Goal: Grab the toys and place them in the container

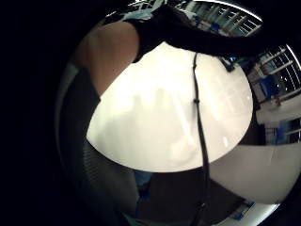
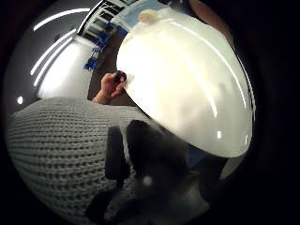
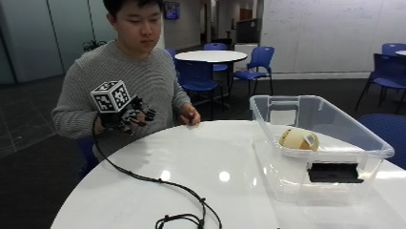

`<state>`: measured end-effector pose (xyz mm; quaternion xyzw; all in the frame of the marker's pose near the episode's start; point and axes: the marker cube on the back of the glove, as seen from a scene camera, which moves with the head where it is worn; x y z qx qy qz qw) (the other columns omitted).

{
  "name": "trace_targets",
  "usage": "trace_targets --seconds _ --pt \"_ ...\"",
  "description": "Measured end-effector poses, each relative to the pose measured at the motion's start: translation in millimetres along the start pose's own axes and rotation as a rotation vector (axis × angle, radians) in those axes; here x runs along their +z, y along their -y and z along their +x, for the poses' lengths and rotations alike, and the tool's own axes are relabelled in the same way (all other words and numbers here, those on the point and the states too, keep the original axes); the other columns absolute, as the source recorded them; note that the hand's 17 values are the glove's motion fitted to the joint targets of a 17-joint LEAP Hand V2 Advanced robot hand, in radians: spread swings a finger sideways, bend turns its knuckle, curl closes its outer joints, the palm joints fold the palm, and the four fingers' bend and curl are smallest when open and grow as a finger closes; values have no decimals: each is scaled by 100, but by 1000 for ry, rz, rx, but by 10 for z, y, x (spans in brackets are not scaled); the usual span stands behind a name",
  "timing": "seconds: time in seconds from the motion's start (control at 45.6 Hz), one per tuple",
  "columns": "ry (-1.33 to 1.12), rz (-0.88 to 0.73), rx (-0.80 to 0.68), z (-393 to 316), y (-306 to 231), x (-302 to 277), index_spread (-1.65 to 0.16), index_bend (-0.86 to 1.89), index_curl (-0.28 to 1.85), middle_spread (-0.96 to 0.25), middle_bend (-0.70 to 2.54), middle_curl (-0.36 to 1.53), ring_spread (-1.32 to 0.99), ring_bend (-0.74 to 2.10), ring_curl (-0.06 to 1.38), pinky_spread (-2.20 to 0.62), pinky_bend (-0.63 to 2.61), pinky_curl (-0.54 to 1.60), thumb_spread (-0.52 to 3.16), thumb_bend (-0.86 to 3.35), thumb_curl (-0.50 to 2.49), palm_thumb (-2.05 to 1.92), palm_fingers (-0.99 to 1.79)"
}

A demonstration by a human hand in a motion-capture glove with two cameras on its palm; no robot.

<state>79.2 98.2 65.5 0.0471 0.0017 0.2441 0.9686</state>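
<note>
Toy: one round yellow toy [image 3: 298,140] sits inside the container, down on its floor, near the end closest to the near edge of the table. It has a small white sticker on it.

Container: the clear container [image 3: 368,143] stands on the side of the round white table [image 3: 190,171] that is far from my gloved hand. Its long way runs from the far edge of the table toward the near edge. It has no lid on.

Other toys: I see none on the table top. So I think the picking up may be nearly done, or done.

Which way: the container is across the table from my right hand [image 3: 130,117], well apart from it.

My right hand: it is up in the air over the table edge next to my body. It touches no toy and holds nothing. The fingers hang a bit bent and relaxed, I think.

My bare hand [image 3: 188,116]: it rests at the table edge near my body. It is closer to the container than my gloved one.
</note>
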Motion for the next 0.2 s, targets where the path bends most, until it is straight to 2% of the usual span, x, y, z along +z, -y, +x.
trace_targets --seconds 0.197 --pt "-8 9 45 80 13 21 -40 18 37 -16 17 28 -9 17 29 8 70 32 116 -8 10 -12 -7"
